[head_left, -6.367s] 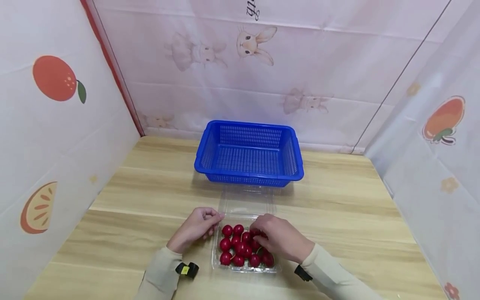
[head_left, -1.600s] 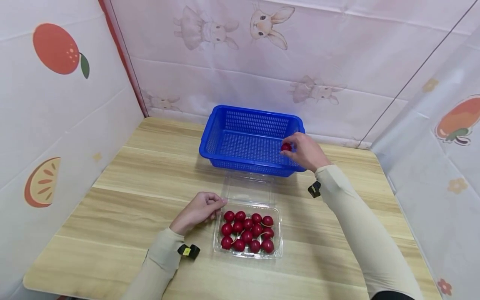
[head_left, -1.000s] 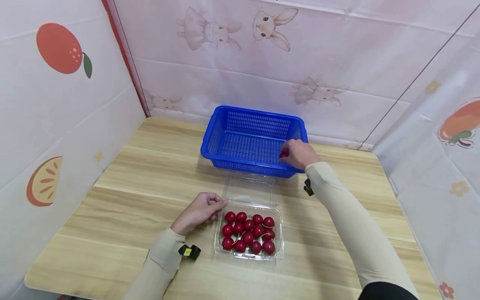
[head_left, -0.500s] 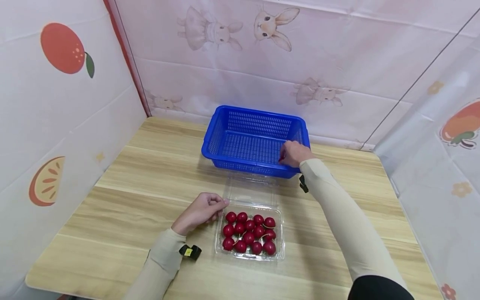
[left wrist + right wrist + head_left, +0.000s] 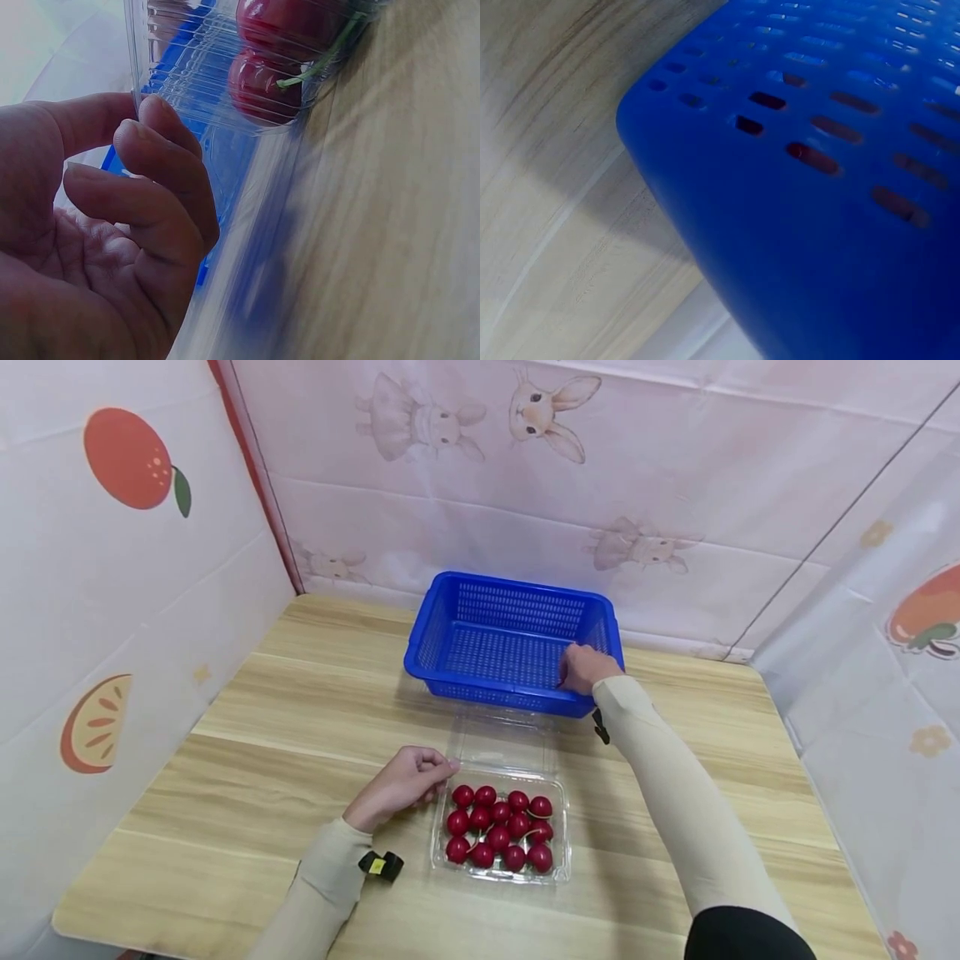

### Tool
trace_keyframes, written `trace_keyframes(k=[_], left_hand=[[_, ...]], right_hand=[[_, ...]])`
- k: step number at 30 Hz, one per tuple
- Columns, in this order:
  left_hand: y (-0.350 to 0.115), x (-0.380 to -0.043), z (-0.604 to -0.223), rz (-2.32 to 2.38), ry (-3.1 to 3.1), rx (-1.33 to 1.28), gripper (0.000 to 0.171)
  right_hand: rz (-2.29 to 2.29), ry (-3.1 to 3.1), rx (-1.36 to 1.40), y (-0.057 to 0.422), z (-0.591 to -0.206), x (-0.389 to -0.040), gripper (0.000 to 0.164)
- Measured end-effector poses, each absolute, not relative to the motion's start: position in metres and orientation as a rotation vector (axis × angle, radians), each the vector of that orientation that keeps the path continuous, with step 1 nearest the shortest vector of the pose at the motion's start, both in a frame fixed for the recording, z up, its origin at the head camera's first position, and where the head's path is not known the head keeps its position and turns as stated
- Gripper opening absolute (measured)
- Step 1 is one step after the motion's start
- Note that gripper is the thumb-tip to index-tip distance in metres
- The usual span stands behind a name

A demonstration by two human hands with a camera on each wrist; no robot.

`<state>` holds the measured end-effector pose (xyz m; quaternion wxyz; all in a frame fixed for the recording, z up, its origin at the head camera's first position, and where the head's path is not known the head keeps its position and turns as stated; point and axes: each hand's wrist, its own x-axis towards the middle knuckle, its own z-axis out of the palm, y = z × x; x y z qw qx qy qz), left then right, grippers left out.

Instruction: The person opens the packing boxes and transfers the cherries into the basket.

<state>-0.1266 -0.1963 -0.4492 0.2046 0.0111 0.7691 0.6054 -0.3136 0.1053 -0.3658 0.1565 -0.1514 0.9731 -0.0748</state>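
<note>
A clear plastic clamshell box (image 5: 562, 864) holds several red cherries (image 5: 497, 837), some with green stems. Its lid (image 5: 502, 745) lies folded back flat toward the basket. At the box's back left corner my left hand (image 5: 401, 787) pinches the rim between thumb and fingertip, the other fingers loosely curled (image 5: 161, 202). My right hand (image 5: 588, 668) reaches down into the front right corner of the blue plastic basket (image 5: 513, 689). Its fingertips are hidden in the head view. Through the basket's slots, the right wrist view shows a red cherry (image 5: 810, 157) and skin-coloured fingers close around it.
The basket stands behind the box on a wood-grain table (image 5: 247, 777). Printed cloth walls (image 5: 480, 518) enclose the left, back and right sides. The right forearm (image 5: 682, 802) stretches across the table's right half.
My right hand has carried a cherry from the box to the basket and lowered it into the front right corner. The left hand keeps its place at the box's corner.
</note>
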Motion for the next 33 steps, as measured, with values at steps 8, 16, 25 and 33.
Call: trace_keyframes(k=[8,16,25,33], left_hand=[[-0.198,-0.128,-0.450,1.677,2.156,0.045,0.037],[-0.198,-0.128,-0.448,1.679,2.158,0.044,0.037],[-0.200,-0.130,-0.449,1.675,2.162,0.038,0.036],[-0.200,-0.131,-0.449,1.668,2.171,0.052,0.036]], right_hand=[[-0.197,2.772,-0.433,0.105,-0.374,-0.319,0.022],[-0.187,2.758,-0.431,0.104,-0.377,-0.321,0.020],[-0.209,2.748,-0.431,0.103,-0.377,-0.320,0.021],[-0.319,2.794,-0.481,0.109,-0.369,-0.312,0.027]])
